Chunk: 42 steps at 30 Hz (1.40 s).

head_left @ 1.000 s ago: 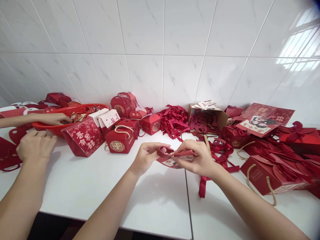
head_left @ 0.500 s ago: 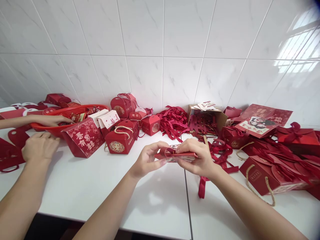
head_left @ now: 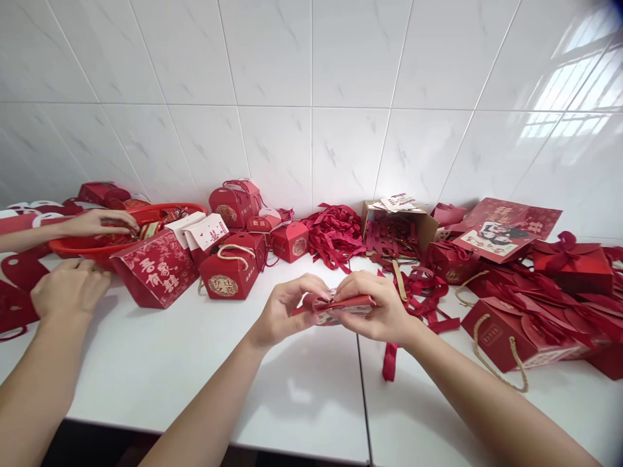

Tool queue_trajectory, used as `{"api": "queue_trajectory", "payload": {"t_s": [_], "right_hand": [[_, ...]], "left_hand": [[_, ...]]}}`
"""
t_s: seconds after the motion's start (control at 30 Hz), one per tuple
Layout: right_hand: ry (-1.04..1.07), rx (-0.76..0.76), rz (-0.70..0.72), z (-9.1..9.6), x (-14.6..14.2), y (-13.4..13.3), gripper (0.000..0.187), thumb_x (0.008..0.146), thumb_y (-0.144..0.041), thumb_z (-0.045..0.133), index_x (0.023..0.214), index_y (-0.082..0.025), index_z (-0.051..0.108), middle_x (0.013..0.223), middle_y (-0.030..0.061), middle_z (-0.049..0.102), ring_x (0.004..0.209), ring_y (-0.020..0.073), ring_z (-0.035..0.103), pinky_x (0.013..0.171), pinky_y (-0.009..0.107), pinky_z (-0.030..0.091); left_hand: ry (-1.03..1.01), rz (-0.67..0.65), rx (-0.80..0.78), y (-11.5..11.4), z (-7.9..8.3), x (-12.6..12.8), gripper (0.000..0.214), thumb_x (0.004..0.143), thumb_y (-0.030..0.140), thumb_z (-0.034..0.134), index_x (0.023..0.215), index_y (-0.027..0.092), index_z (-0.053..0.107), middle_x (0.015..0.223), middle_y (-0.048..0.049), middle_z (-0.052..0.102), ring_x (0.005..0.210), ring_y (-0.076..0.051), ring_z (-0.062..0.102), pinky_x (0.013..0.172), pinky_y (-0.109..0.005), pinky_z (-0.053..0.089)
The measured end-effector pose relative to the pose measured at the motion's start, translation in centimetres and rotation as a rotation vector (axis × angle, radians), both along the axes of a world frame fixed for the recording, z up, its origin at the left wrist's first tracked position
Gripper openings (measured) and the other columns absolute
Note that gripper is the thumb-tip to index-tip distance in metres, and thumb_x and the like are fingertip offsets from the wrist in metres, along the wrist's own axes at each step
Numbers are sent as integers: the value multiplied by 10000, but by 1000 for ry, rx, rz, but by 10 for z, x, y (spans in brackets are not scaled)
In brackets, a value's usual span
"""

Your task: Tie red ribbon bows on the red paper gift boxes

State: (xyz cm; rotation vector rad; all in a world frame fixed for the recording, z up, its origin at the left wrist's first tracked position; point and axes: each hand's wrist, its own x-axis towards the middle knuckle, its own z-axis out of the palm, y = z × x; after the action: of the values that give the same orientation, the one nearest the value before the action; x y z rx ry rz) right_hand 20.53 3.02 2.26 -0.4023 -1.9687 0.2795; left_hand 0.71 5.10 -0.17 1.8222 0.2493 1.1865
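Folded red card, thin and printed, between bare fingers.

Two slim forearms (bare as far as they show), tapering in outline, slender bare fingers

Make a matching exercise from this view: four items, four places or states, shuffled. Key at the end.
Column one
1. red printed card piece
2. red plastic basin
3. open cardboard box
4. ribbon heap

Column two
A. has white printed cards on top
B. immediately left of the cardboard box, by the wall
C. held between the wearer's left hand and right hand
D. at the left, with a co-worker's hand over it

Pairs: 1-C, 2-D, 3-A, 4-B
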Motion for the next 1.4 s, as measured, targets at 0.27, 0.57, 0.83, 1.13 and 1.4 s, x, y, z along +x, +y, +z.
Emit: {"api": "queue_trajectory", "payload": {"t_s": [0.27,0.57,0.83,1.13,1.4], "right_hand": [[46,-353,107,3,5,-1,139,727,-244,704,729,-176,583,695,29,629,628,143,595,570,264,490],[6,-267,167,2,3,-3,136,711,-229,709,715,-180,582,685,23,634,592,125,593,543,240,487],[46,-48,181,3,-1,-3,166,653,-123,714,685,-204,573,648,19,653,616,142,613,584,267,498],[5,12,150,6,-1,-4,162,697,-155,699,676,-220,552,612,2,652,597,138,607,591,274,498],[71,100,120,5,7,4,132,681,-136,714,731,-194,606,690,36,660,615,147,611,570,280,491]], "left_hand": [[-31,-48,-111,-4,8,0,285,784,388,621,908,153,724,906,-117,637,944,-263,548,836,-379,442],[-14,19,-156,-8,5,3,65,726,220,741,771,174,737,775,-89,686,754,-195,630,687,-298,507],[-36,-23,-159,-10,7,3,63,708,235,771,765,209,764,739,-82,703,790,-195,639,706,-299,521],[-38,-129,-186,-8,4,1,77,737,253,745,801,216,767,762,-91,719,877,-231,611,788,-368,501],[64,-123,-69,-11,10,0,244,756,246,706,998,211,704,1027,-107,672,1068,-279,584,965,-455,454]]}}
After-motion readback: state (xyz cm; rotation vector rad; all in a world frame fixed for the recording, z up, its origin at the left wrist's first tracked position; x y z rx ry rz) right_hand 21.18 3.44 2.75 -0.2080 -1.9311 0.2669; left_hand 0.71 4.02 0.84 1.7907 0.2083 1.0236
